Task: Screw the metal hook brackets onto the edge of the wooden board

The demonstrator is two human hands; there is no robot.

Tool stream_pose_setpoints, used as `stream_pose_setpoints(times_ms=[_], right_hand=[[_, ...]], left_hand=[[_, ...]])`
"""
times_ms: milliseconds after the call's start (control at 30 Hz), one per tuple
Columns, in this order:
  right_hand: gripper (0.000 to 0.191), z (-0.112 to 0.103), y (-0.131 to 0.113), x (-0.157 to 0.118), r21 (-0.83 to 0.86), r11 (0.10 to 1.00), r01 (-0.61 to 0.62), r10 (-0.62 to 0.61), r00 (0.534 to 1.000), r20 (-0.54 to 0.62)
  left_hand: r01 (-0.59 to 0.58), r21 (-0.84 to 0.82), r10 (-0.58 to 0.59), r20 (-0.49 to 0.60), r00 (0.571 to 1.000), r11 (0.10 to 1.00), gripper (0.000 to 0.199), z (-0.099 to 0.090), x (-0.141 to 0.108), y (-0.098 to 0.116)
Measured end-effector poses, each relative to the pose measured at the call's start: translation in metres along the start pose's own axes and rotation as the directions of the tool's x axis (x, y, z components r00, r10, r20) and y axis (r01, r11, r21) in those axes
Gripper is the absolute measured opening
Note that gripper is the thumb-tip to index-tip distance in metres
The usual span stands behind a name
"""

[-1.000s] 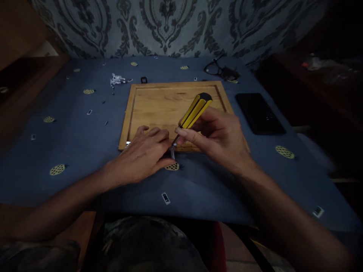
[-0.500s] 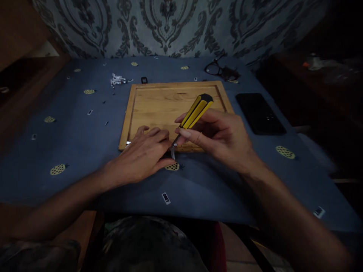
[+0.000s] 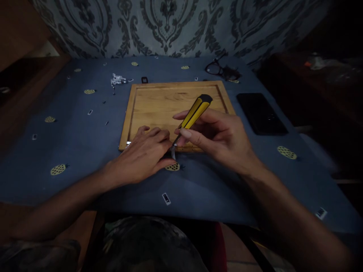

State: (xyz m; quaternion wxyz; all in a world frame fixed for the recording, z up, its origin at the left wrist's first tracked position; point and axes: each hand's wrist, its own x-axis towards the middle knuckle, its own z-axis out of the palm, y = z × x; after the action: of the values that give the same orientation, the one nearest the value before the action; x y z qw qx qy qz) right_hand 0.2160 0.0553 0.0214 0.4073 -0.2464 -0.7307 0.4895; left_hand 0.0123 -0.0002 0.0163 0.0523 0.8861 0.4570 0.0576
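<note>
The yellow-and-black screwdriver [image 3: 196,112] is just right of the middle of the frame, tilted, its handle end toward the upper right and its shaft running down to the lower left. Its tip meets, or comes very close to, a small metal piece [image 3: 173,152] at the near edge of the wooden panel [image 3: 159,107]; the exact contact is too small to tell. The panel lies flat in the center of the frame, with another shiny metal fitting [image 3: 128,143] at its lower-left corner.

Your right hand [image 3: 222,136] grasps the screwdriver between thumb and fingers, low on the handle. Your left hand [image 3: 146,155] lies over the panel's near edge, fingers bent on the wood and thumb stretched out beside the metal piece; you cannot tell from here whether those fingers pinch it.

Beyond the panel, toward the upper left, there is a cluster of metal parts [image 3: 118,79], with a dark square ring [image 3: 142,80] to its right. A small pin-like piece [image 3: 106,123] lies left of the panel. Glasses [image 3: 231,73] rest at the upper right, and a black phone [image 3: 261,114] lies right of the panel. Under everything is your blue tablecloth [image 3: 73,139] with pineapple prints; a patterned cloth [image 3: 166,28] fills the top.
</note>
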Motion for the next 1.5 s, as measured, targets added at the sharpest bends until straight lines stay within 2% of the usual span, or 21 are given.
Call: stream_pose_setpoints(times_ms=[400, 567, 1167, 1500], right_hand=[[0.025, 0.0028, 0.0021, -0.0016, 0.008, 1.0, 0.023, -0.021, 0.984, -0.176], [0.026, 0.0028, 0.0026, -0.0015, 0.005, 0.999, 0.041, -0.04, 0.986, -0.159], [0.034, 0.0049, 0.0047, -0.0012, 0.01, 1.0, 0.001, 0.0, 0.994, -0.105], [0.029, -0.0016, -0.0006, -0.0017, -0.002, 1.0, 0.01, -0.01, 1.0, -0.005]], left_hand=[[0.006, -0.018, -0.006, 0.029, 1.0, 1.0, 0.031, -0.0032, 0.0011, 0.0006], [-0.005, -0.019, 0.005, -0.004, 1.0, 1.0, 0.031, -0.0006, 0.0008, -0.001], [0.001, -0.026, -0.001, 0.01, 1.0, 1.0, 0.03, -0.0018, 0.0006, 0.0002], [-0.005, -0.023, 0.005, 0.015, 1.0, 1.0, 0.03, -0.0018, 0.0, -0.001]])
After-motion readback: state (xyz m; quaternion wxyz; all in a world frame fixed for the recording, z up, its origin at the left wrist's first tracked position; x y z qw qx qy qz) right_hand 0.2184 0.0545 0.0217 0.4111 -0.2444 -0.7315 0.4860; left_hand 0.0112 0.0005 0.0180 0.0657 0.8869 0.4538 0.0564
